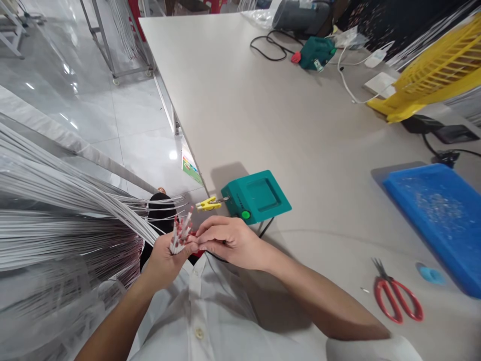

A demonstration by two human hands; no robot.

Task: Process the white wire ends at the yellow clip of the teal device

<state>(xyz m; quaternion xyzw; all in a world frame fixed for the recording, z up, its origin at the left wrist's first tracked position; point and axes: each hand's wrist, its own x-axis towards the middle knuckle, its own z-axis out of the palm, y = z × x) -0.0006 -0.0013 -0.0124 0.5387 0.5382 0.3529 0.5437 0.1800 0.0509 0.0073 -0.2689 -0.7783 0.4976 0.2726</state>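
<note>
My left hand point(165, 258) is closed round a bunch of white wires with red tips point(181, 231), held upright near the table's front edge. My right hand point(229, 240) pinches at the same bunch from the right, fingers pressed together on the wire ends. Just beyond the hands sits a small green box point(259, 195) with a green button and a yellow clip point(208, 203) sticking out of its left side. A large sheaf of long white wires point(56, 210) fans in from the left toward my left hand.
Red-handled scissors point(396, 296) lie at the right, beside a blue tray point(439, 215). A yellow basket point(439, 70), a second green device point(317, 52), cables and a dark cylinder stand at the table's far end. Tiled floor lies left of the table point(263, 110).
</note>
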